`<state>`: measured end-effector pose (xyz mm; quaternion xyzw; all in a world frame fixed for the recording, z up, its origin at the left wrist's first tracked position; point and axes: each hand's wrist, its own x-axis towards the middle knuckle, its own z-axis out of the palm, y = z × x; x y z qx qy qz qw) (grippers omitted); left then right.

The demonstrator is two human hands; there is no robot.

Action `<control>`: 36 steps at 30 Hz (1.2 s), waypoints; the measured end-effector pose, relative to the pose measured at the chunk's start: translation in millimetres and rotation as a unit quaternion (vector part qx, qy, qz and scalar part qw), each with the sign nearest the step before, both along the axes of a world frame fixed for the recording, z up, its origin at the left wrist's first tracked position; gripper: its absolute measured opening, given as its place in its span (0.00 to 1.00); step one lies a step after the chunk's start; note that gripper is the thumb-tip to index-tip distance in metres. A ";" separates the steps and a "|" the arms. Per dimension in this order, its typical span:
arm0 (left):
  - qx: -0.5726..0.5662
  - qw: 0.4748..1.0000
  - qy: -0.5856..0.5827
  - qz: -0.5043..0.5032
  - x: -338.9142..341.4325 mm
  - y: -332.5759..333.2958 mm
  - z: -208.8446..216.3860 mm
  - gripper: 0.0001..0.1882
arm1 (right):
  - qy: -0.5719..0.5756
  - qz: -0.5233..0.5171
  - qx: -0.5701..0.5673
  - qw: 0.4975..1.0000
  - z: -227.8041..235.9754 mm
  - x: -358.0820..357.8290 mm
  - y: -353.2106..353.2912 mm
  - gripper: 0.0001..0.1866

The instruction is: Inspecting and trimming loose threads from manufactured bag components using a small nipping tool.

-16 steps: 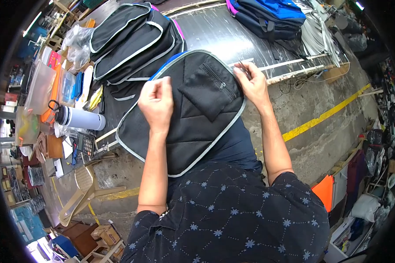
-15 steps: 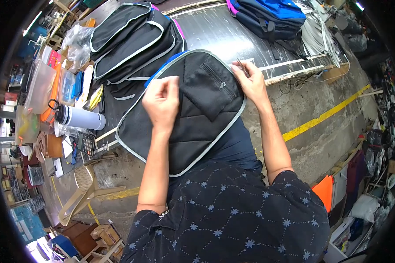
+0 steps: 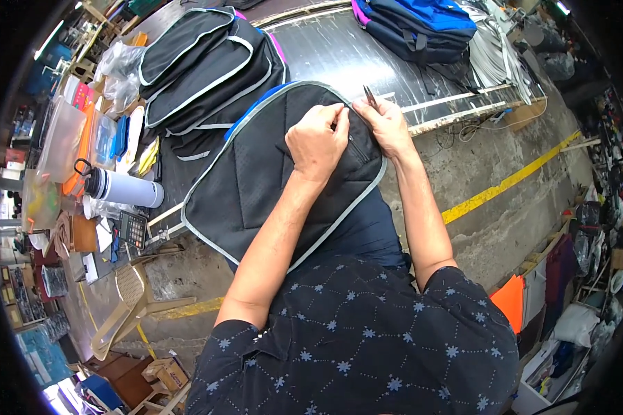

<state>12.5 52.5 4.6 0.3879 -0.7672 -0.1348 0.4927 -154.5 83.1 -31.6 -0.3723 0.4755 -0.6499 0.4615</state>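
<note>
Across my lap and the table's edge lies a black padded fabric panel (image 3: 221,187) with grey binding round its rim and a zipped pocket (image 3: 356,155) near its right side. Blue fabric (image 3: 278,91) shows beneath the upper left edge. My left hand (image 3: 318,138) is closed in a pinch over the pocket, hiding part of it; whatever its fingertips hold is too small to make out. Just beside it, at the panel's upper right edge, my right hand (image 3: 387,128) is closed around a small dark pointed tool (image 3: 371,97), which looks like thread snips and points up and away.
Black bag pieces with grey binding (image 3: 201,76) are stacked at the table's left. A blue and black backpack (image 3: 422,31) and white strips (image 3: 495,52) lie at the back right. A bottle (image 3: 128,188), calculator (image 3: 133,228) and plastic boxes stand left, above a beige chair (image 3: 128,304).
My left hand has moved right and a little up, across the panel to beside my right hand. The tool in my right hand now points up more plainly.
</note>
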 end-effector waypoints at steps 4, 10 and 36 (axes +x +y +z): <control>-0.018 1.000 -0.003 0.004 -7.7 -1.7 1.9 0.04 | 0.031 -0.006 -0.014 0.999 8.8 3.5 4.9 0.08; 0.037 0.999 0.001 0.002 -4.8 -4.5 -3.9 0.03 | 0.079 -0.009 -0.013 0.997 -2.4 -3.5 1.7 0.08; 0.032 0.999 -0.002 0.001 -6.9 -2.6 -3.2 0.03 | 0.097 -0.015 -0.012 0.995 4.8 2.1 10.1 0.10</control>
